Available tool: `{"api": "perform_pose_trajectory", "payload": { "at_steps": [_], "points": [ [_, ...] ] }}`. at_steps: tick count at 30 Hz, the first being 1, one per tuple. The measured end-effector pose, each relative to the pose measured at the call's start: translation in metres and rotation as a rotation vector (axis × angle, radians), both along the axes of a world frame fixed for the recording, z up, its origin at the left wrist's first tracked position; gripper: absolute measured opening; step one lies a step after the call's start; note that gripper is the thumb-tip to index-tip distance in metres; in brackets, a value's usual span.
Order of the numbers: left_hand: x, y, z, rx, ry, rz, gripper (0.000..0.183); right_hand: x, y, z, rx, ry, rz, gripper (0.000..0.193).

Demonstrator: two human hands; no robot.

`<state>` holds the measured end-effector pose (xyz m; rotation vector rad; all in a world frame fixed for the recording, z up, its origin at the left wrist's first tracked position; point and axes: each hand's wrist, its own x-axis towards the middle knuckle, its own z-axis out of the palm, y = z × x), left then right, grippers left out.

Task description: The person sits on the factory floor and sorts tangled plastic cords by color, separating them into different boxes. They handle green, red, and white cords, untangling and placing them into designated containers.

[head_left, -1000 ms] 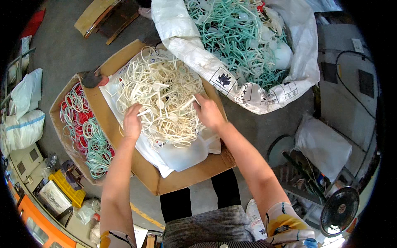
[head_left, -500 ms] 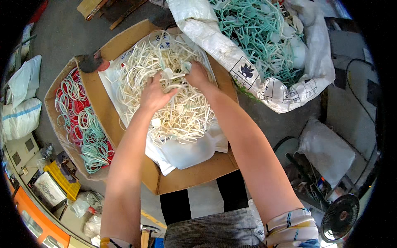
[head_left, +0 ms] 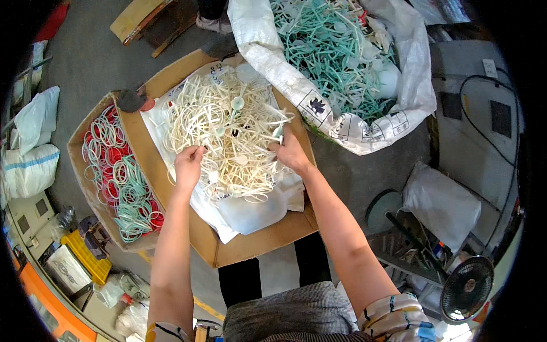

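Head view looks straight down on two bare forearms reaching into a cardboard box (head_left: 250, 242) on the floor. Far to the left of the hands, a second box (head_left: 85, 171) holds red and pale green plastic rings (head_left: 122, 182), apparently already sorted. The left hand (head_left: 188, 165) is closed on a few strands at the left edge of the heap of cream plastic loops (head_left: 228, 137), which lies on a white liner between and just beyond both hands. The right hand (head_left: 292, 154) is curled into the right edge of the same heap, fingers gripping loops. Beyond the right hand, a white sack (head_left: 342, 122) is full of green plastic pieces (head_left: 330, 51); further right stand a white bag (head_left: 441, 205) and a small fan (head_left: 466, 289).

Judging by the full heap and the full sack, the sorting looks far from finished; most of the cream loops are tangled together.

Half a second ago both hands were buried close together near the middle of the heap. Now they have drawn apart to its two sides, each pulling a clump outward.
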<state>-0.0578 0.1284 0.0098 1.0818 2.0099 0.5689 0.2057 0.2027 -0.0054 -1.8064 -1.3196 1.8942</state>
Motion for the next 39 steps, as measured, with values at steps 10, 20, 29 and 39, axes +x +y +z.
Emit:
{"api": "perform_pose_trajectory", "payload": {
  "at_steps": [10,20,29,39],
  "points": [
    [0.045,0.051,-0.052,-0.152,0.504,-0.299,0.035,-0.004,-0.025,0.009,-0.322,0.566,-0.481,0.039],
    [0.049,0.003,0.013,0.221,-0.139,0.256,0.022,-0.011,-0.029,0.016,-0.216,0.363,-0.256,0.041],
    [0.077,-0.014,0.049,-0.045,-0.355,0.202,0.023,-0.031,-0.035,0.044,-0.228,0.258,-0.007,0.035],
    [0.118,-0.036,0.1,0.108,-0.011,-0.197,0.065,-0.033,-0.059,0.075,-0.085,0.56,-0.159,0.049]
  ]
}}
